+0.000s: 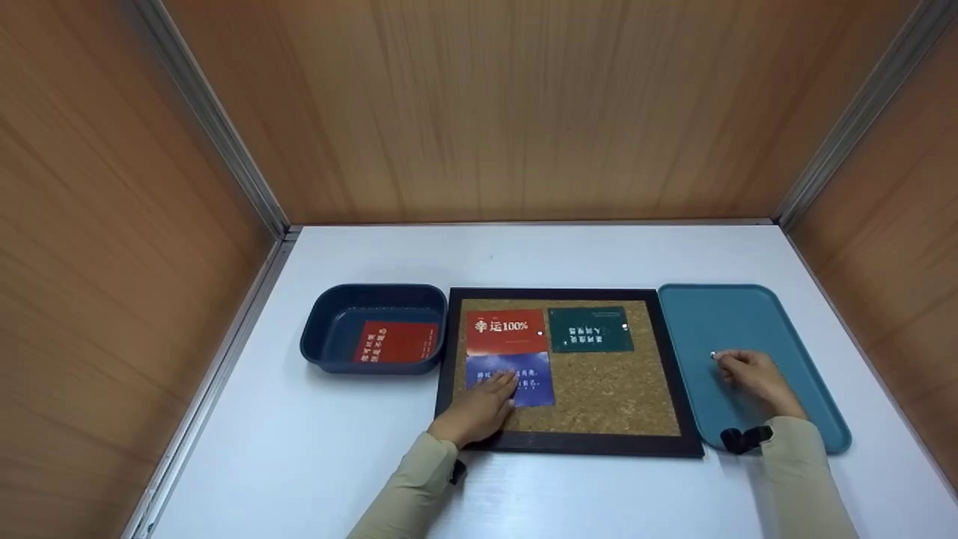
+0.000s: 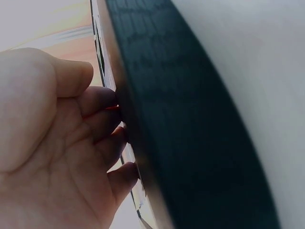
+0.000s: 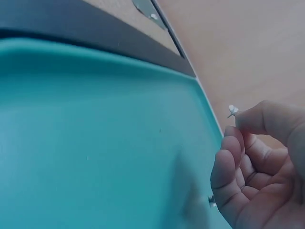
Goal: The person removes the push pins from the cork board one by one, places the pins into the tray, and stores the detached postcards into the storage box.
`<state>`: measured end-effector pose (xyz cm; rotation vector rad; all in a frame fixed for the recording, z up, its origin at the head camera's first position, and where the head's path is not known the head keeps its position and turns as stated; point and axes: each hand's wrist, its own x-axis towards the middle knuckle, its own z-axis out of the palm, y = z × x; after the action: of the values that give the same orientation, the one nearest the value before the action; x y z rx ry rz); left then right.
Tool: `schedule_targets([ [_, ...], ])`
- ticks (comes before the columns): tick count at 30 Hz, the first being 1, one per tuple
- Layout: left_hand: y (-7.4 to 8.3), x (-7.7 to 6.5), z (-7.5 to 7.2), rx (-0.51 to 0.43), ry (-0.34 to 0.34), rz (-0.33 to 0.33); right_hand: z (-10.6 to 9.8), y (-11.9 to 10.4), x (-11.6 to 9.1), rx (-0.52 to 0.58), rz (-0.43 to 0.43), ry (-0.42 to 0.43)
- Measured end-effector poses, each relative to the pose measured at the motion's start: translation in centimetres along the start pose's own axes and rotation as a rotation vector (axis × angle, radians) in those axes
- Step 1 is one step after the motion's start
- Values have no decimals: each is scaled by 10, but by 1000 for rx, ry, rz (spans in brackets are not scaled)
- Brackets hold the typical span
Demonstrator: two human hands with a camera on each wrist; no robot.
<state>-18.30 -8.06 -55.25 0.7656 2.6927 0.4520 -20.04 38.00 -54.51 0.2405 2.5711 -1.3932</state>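
Here's the right hand, poised over the teal tray, and look at the grip: thumb and forefinger pinch a tiny pin right at their tips, on the side facing the cork board. Across to the left hand, reaching over the board's near edge, fingers stretched out and fingertips down on the blue card, covering part of its print! That card lies at the lower left of the cork, well apart from the pin, with the red card directly beyond it; whether those two overlap or merely meet, I cannot tell. The green card sits up beside the red one, to its right, each showing a small bright spot near its right edge. Left of the board, the dark blue box holds another red card, all of it on the white surface.
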Motion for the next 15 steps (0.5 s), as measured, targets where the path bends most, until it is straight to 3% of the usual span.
schedule_targets([
  [15, -1, 1, 0, -13, -6, 6, -14, 20, -4, -19, 38, 37],
])
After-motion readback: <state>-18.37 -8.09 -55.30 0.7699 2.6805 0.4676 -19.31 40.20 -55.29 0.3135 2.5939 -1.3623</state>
